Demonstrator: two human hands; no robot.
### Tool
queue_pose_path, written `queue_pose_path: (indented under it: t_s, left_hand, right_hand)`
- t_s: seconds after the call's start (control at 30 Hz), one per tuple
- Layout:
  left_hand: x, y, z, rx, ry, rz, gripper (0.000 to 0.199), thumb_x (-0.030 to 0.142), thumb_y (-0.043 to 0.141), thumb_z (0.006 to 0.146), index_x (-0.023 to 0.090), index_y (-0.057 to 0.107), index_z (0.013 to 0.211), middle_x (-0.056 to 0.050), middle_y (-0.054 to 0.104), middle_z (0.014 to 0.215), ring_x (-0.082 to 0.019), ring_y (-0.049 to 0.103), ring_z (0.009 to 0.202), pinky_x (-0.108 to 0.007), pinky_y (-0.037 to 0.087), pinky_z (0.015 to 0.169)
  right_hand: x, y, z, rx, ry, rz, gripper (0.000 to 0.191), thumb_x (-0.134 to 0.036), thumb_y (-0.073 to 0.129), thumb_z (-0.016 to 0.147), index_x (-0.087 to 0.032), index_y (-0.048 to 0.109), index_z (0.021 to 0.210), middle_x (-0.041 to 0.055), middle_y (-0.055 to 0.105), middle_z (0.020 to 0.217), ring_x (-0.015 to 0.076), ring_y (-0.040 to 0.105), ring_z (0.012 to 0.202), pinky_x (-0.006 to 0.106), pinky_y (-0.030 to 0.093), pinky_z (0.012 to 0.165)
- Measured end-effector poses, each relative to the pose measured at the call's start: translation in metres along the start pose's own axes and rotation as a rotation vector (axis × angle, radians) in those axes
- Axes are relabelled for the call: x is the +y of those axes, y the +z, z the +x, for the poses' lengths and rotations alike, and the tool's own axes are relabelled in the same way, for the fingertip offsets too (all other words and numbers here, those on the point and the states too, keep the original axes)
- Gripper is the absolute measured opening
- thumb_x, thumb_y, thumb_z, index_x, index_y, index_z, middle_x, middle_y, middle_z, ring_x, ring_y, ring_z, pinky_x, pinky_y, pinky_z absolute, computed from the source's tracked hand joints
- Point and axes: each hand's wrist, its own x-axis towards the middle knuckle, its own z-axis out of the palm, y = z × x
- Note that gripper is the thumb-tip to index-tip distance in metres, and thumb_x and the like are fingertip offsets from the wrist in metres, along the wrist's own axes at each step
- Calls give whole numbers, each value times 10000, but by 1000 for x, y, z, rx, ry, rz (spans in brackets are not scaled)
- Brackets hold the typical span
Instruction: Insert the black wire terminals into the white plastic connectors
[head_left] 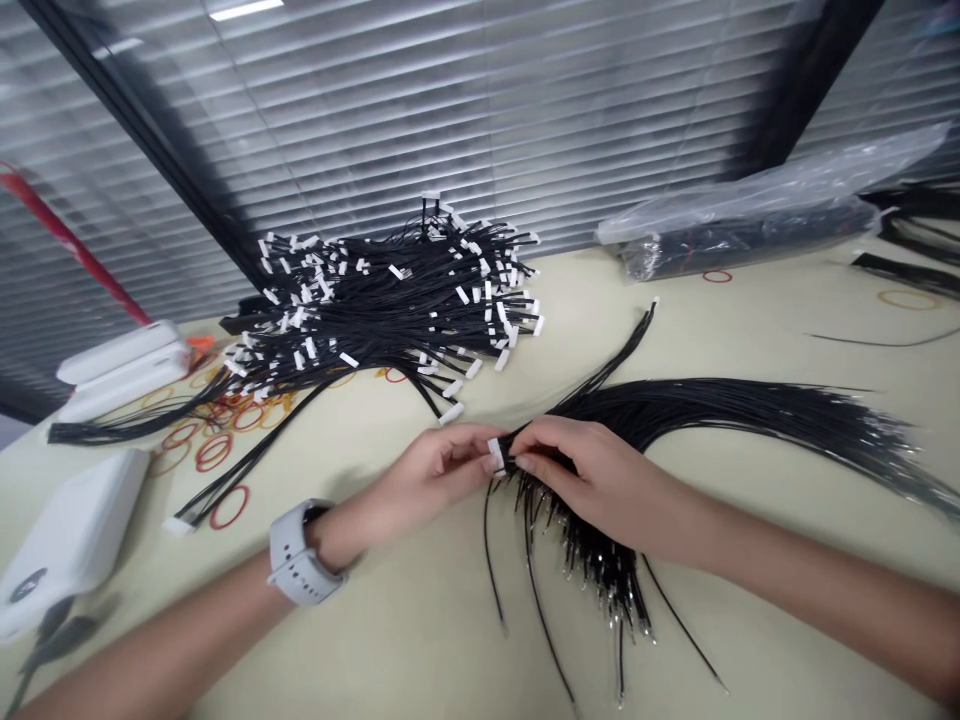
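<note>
left hand, right hand pinch white connector

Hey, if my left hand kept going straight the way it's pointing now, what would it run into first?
The left hand would meet the white connector first, since that's already at its fingertips. Right behind it, as far as depth shows, is the right hand.

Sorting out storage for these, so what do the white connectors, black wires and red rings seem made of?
The white connector looks like matte moulded plastic, by its opaque, squared body. The black wires look plastic-sheathed, smooth with a faint sheen, ending in bright metal tips. The red rings are probably rubber bands, by their thin, uneven loops.
</note>
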Motion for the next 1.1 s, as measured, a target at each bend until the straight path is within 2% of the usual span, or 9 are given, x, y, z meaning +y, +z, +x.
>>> queue_pose_path:
  t_s: [0.1, 0.27, 0.37, 0.43, 0.63, 0.77, 0.87, 1.0, 1.1]
  left_hand:
    - [1, -1, 1, 9, 8, 3, 244, 235, 545, 854, 182, 624, 1078, -41, 638, 903, -134, 547, 829, -256, 429, 751]
    - [5, -1, 1, -13, -11, -46, 185, 207, 531, 860, 159, 628, 1010, -25, 627, 816, -117, 537, 737, -249, 424, 703]
    - [6, -1, 1, -14, -3, -32, 161, 213, 533, 858, 145, 638, 960, -31, 630, 808, -124, 542, 736, -254, 424, 702]
    - [6, -1, 0, -27, 9, -1, 176, 228, 539, 857, 146, 646, 970, -41, 638, 843, -134, 552, 777, -259, 424, 726]
    - [4, -5, 1, -45, 20, 48, 214, 268, 525, 867, 154, 634, 1012, -47, 633, 899, -146, 548, 823, -265, 418, 741]
    - [2, -7, 3, -27, 35, 30, 187, 253, 516, 874, 160, 627, 993, -36, 626, 897, -143, 545, 847, -264, 414, 778]
    - [1, -8, 4, -14, 25, -4, 175, 242, 525, 870, 176, 632, 992, -24, 631, 897, -129, 549, 845, -255, 415, 798]
    - [1, -8, 4, 12, -9, -28, 191, 244, 542, 858, 182, 633, 1014, -26, 643, 898, -134, 559, 833, -264, 413, 796]
    - [2, -8, 4, 25, -3, -35, 177, 230, 542, 854, 173, 639, 990, -34, 649, 902, -141, 564, 828, -272, 417, 793]
  right_hand:
    - [1, -1, -1, 20, -20, 13, 184, -164, 423, 871, -200, 602, 848, 8, 629, 889, 120, 561, 801, 261, 410, 714]
    - [7, 2, -1, 51, -16, 144, 144, -166, 441, 856, -216, 479, 986, -23, 595, 732, 119, 545, 678, 259, 419, 636]
    - [10, 5, 0, 76, -54, 142, 72, -142, 463, 834, -211, 460, 855, -35, 562, 704, 102, 510, 647, 240, 399, 609]
    - [11, 6, 0, 82, -65, 113, 91, -132, 471, 824, -206, 445, 777, -42, 536, 680, 93, 480, 618, 230, 377, 576]
    - [9, 4, -1, 60, -116, 56, 80, -143, 456, 850, -202, 450, 796, -42, 526, 689, 85, 473, 615, 219, 380, 574]
    - [10, -1, -2, 45, -178, -76, 51, -156, 501, 849, -198, 472, 848, -12, 576, 804, 103, 535, 720, 229, 420, 635]
    - [14, -4, -3, 49, -324, -248, 93, -118, 458, 868, -186, 515, 897, 27, 586, 894, 124, 557, 814, 255, 451, 710]
    - [20, -6, -4, 12, -494, -543, 200, -58, 394, 863, -157, 550, 939, 63, 571, 922, 159, 550, 880, 293, 469, 770]
    - [22, -4, -4, 87, -551, -665, 230, -26, 379, 844, -133, 552, 951, 86, 552, 935, 186, 519, 939, 327, 458, 819]
